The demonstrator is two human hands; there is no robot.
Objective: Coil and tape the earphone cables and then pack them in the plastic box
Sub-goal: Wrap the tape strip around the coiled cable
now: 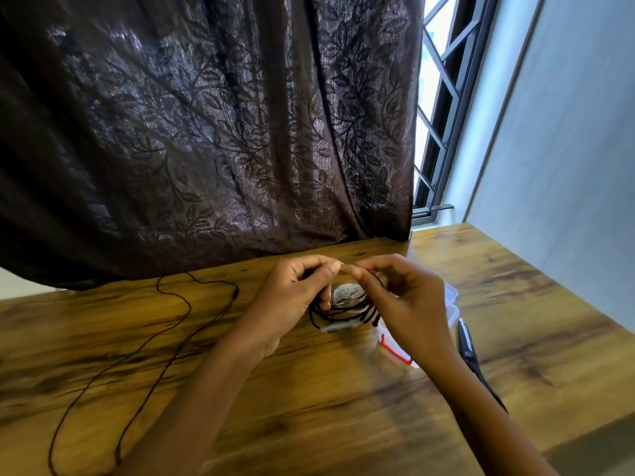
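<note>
A coiled black earphone cable [338, 314] hangs between my two hands above the wooden table [309, 407]. My left hand [292, 300] grips the coil, with thumb and forefinger pinching a short strip of clear tape [347, 268] at its top. My right hand [405, 304] pinches the other end of that strip. A tape roll [347, 293] shows through the coil. A second black earphone cable [151, 341] lies loose and uncoiled on the table to the left. The clear plastic box [450, 304] with a red clasp sits behind my right hand, mostly hidden.
Black scissors [469, 352] lie on the table to the right of my right forearm. A dark leaf-patterned curtain [206, 132] hangs along the table's far edge. A window and a pale wall stand to the right.
</note>
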